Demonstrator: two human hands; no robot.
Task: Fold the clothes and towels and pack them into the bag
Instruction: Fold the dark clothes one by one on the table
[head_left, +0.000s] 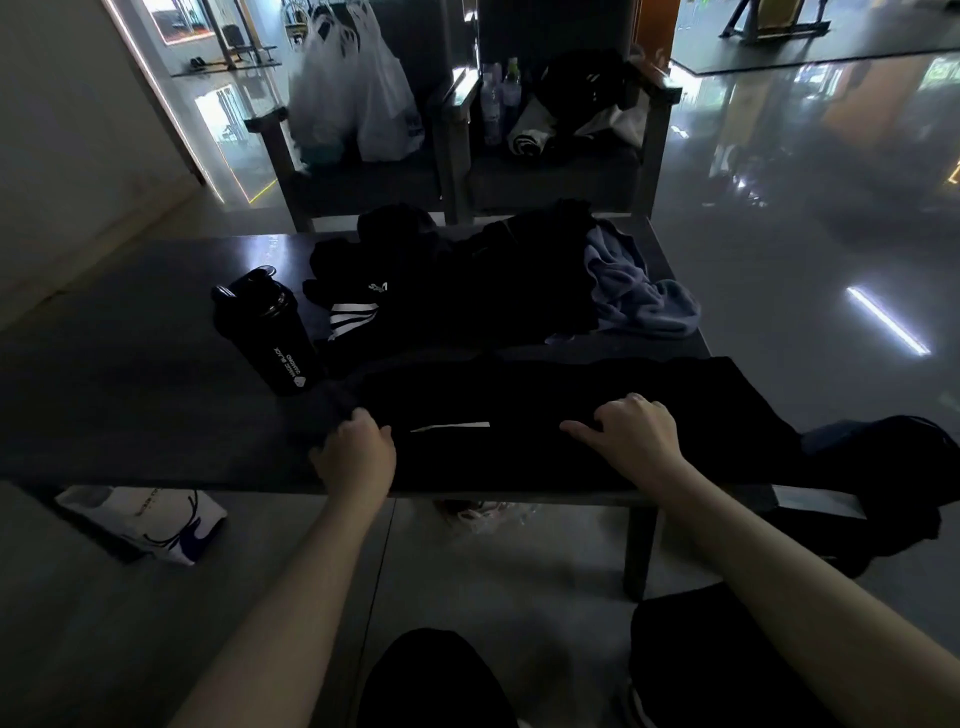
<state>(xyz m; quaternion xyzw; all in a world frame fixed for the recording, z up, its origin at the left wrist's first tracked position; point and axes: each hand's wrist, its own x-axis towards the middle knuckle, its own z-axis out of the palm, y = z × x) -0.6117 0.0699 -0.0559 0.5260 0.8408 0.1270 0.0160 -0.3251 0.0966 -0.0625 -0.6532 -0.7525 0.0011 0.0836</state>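
Black garment (519, 395) flat on the surface (130, 405): my left hand (356, 447) grips its end, right hand (631, 441) clutches its middle

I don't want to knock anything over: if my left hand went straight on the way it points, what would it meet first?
Probably the black striped garment in the pile, just right of the shaker bottle; your left hand grips the spread garment. Depth is unclear.
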